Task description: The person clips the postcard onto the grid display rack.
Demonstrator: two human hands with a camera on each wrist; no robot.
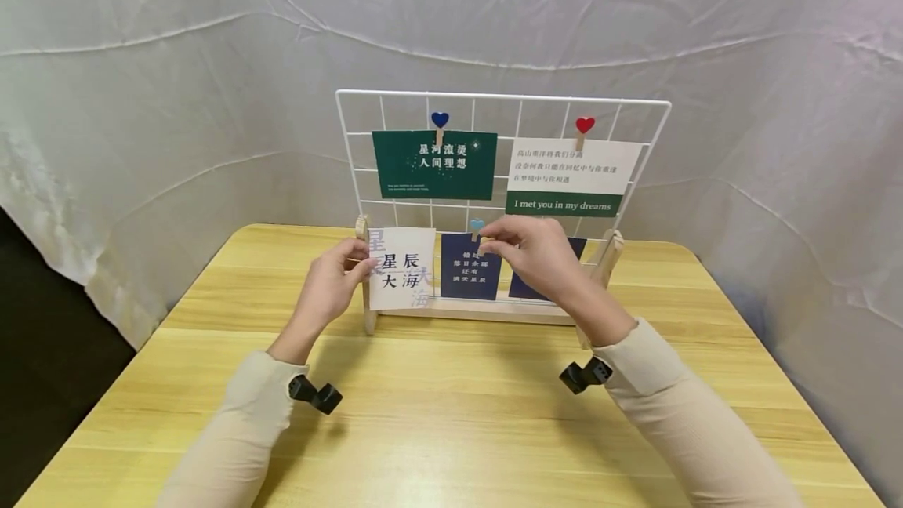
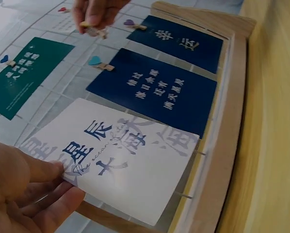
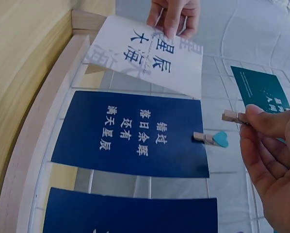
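My left hand (image 1: 329, 281) pinches the left edge of a white card (image 1: 402, 288) with dark and lilac characters, holding it against the lower left of a white wire grid (image 1: 502, 92). Between the thumb and fingers of my right hand (image 1: 532, 251) is a small wooden clothespin (image 3: 233, 117), held in front of the grid. Beside the white card hangs a navy card (image 2: 150, 92), clipped by a clothespin with a light blue heart (image 3: 219, 139). A second navy card (image 2: 179, 46), with a purple-heart clothespin (image 2: 131, 23), is partly behind my right hand in the head view.
Higher on the grid, a green card (image 1: 437, 179) hangs from a blue-heart clothespin (image 1: 440, 122). A white and green card (image 1: 564, 171) hangs from a red-heart clothespin (image 1: 585, 128). The grid stands in a wooden base (image 1: 480, 310) on a wooden table (image 1: 451, 414), before a pale curtain (image 1: 451, 6).
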